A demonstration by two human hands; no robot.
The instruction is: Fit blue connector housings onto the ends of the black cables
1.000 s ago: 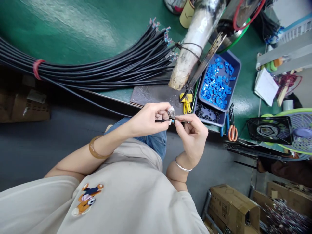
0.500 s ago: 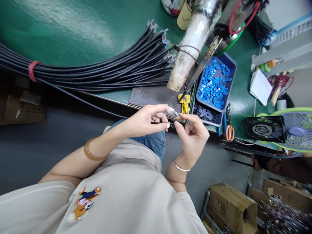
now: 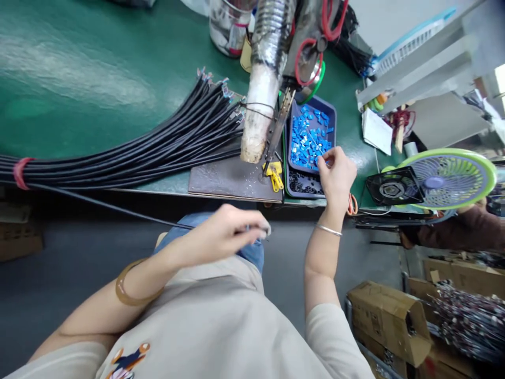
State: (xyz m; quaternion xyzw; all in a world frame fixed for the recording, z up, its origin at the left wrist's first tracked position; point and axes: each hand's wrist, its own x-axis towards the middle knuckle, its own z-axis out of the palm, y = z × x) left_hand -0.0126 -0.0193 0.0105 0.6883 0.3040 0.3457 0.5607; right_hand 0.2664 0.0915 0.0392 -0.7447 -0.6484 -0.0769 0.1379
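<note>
Cable [image 3: 118,206] runs from a red-tied bundle [image 3: 158,152] into the left hand [image 3: 224,231], its blurred fingers curled around it; over a tray [image 3: 334,123] of blue pieces [image 3: 310,139], the right hand's [image 3: 338,172] fingertips nearly meet, their hold impossible to tell.

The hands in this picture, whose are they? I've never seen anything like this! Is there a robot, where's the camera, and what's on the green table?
There's no robot here, just a person's own two hands. The camera is worn on that person's head and looks forward and down, so their arms reach away from you. On the green table lie a bundle of black cables, a yellow tool on a dark board, and a tray of little blue pieces. The left hand holds one cable. The right hand is at the tray, but its fingertips are too small to tell whether they pinch a piece.
</note>
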